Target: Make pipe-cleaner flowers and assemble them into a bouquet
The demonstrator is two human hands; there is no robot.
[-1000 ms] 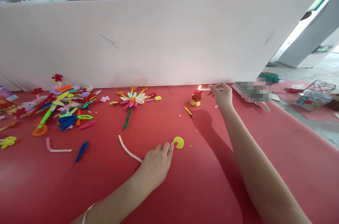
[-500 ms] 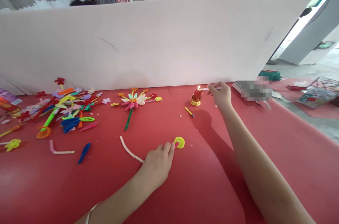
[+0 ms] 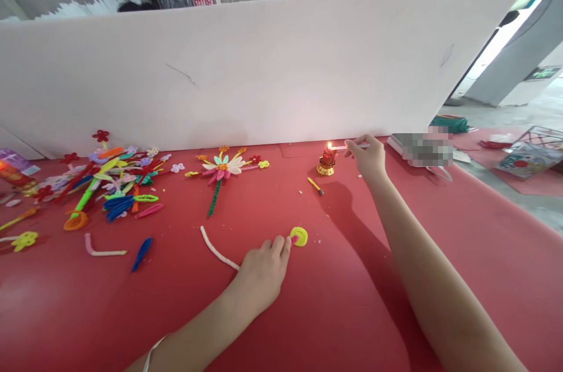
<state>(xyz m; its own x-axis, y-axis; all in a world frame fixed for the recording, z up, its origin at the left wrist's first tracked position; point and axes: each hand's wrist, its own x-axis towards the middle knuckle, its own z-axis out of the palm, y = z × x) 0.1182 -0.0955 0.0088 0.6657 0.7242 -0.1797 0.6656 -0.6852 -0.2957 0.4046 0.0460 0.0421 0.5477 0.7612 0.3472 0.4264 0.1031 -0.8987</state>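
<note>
My right hand [image 3: 366, 154] pinches a thin pale stick [image 3: 345, 148] that looks like a glue stick. Its tip meets the flame of a lit red candle [image 3: 328, 156] on a small gold base. Lower down, my left hand [image 3: 266, 266] is closed at the pink end of a yellow pipe-cleaner coil [image 3: 299, 236], low over the table. A white pipe cleaner [image 3: 217, 252] runs out from under that hand to the left; whether it joins the coil is hidden. Between candle and coil lies a short yellow pencil-like piece [image 3: 315, 185].
A pipe-cleaner flower with a green stem [image 3: 214, 199] lies at centre left. Further left are a pile of colourful pipe-cleaner pieces [image 3: 114, 175], a blue piece [image 3: 141, 254] and another candle [image 3: 13, 175]. A white board [image 3: 264, 73] stands behind the red table [image 3: 343, 313].
</note>
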